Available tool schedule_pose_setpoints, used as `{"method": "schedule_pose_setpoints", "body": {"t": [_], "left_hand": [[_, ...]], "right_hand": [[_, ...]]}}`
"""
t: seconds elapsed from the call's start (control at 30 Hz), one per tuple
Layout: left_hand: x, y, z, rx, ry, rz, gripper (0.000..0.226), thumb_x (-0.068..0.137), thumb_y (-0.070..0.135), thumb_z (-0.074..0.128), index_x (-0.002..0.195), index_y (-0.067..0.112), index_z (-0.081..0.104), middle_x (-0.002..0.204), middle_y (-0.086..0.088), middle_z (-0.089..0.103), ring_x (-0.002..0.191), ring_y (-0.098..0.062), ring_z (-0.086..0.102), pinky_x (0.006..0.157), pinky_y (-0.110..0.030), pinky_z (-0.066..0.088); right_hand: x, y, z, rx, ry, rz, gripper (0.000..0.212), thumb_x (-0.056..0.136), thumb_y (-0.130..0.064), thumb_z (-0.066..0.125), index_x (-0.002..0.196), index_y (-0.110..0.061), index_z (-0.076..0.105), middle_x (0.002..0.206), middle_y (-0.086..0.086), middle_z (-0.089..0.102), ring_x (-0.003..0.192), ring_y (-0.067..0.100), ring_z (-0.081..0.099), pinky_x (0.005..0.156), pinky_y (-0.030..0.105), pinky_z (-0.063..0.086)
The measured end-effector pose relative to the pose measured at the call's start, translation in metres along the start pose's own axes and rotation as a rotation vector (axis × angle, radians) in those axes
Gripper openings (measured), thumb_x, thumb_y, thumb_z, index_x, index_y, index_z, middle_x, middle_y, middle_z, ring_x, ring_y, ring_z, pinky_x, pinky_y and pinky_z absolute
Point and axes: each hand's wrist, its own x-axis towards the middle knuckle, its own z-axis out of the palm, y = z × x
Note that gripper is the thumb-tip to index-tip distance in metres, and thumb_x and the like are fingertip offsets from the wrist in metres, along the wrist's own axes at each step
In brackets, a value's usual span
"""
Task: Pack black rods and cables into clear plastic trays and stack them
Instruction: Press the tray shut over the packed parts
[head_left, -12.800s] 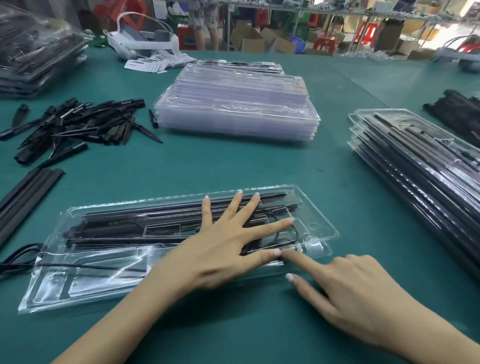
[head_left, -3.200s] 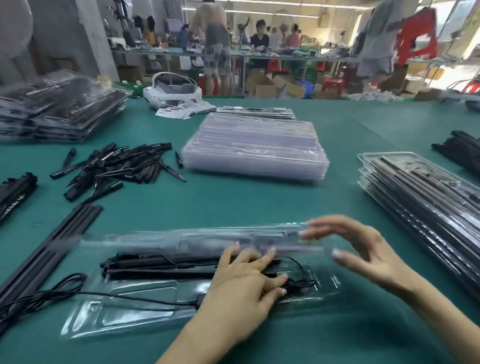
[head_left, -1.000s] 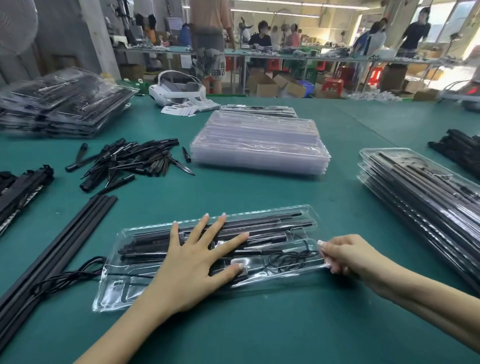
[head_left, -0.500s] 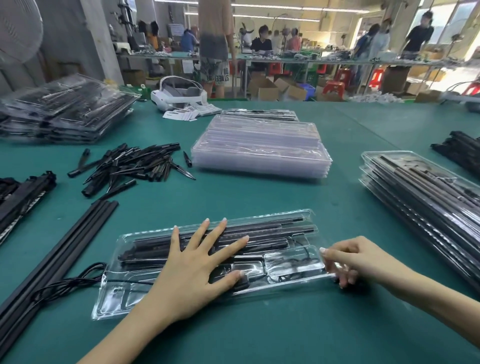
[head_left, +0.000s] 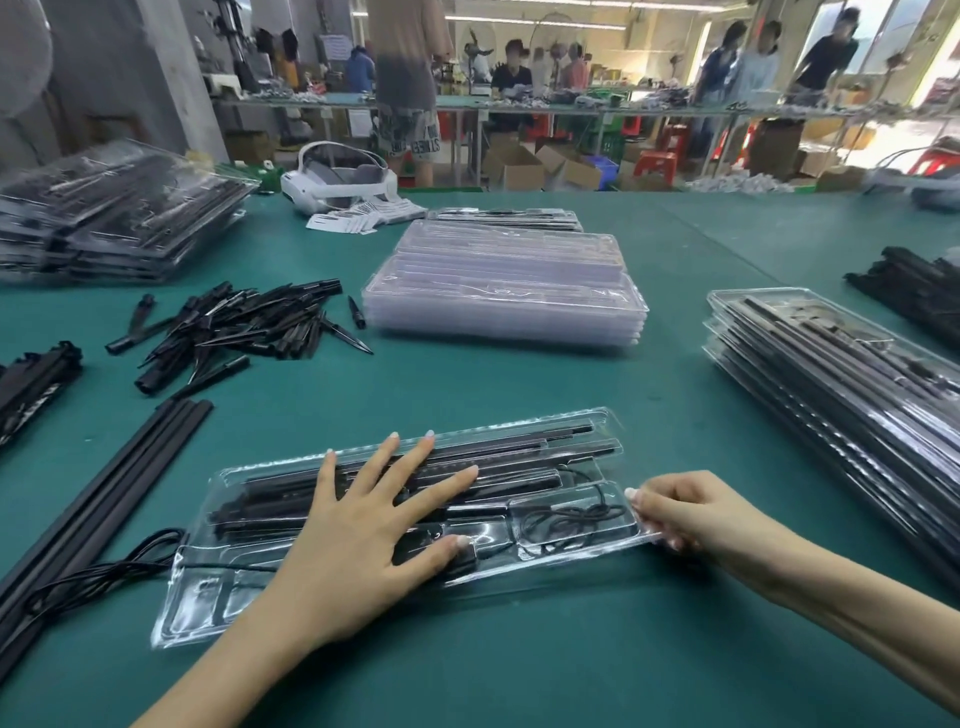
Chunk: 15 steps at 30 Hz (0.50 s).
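A clear plastic tray (head_left: 608, 421) lies closed on the green table in front of me, holding black rods (head_left: 519, 449) and a coiled black cable (head_left: 571, 519). My left hand (head_left: 363, 540) presses flat on the lid with fingers spread. My right hand (head_left: 691, 514) pinches the tray's right edge with curled fingers. A loose black cable (head_left: 98, 571) trails out of the tray's left end.
A stack of packed trays (head_left: 831, 374) sits at right, empty clear trays (head_left: 504, 286) in the middle back, more packed trays (head_left: 114, 218) far left. Black spikes (head_left: 234, 322) and long black rods (head_left: 104, 483) lie at left. People work behind.
The lid has been folded down over the tray. My left hand stays flat on it, and my right hand has kept its pinch on the right edge, shifting only slightly.
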Motion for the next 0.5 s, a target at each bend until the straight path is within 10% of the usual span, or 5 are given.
{"method": "schedule_pose_setpoints", "body": {"t": [0.5], "left_hand": [[-0.002, 0.001, 0.000, 0.040, -0.004, -0.004, 0.055, 0.075, 0.081, -0.003, 0.129, 0.074, -0.011, 0.151, 0.029, -0.021, 0.141, -0.002, -0.024, 0.115, -0.050, -0.014]], "right_hand": [[0.000, -0.010, -0.003, -0.085, -0.002, 0.084, 0.019, 0.092, -0.014, 0.060, 0.074, -0.008, 0.056, 0.056, 0.007, 0.056, 0.042, 0.012, 0.045, 0.045, 0.017, 0.032]]}}
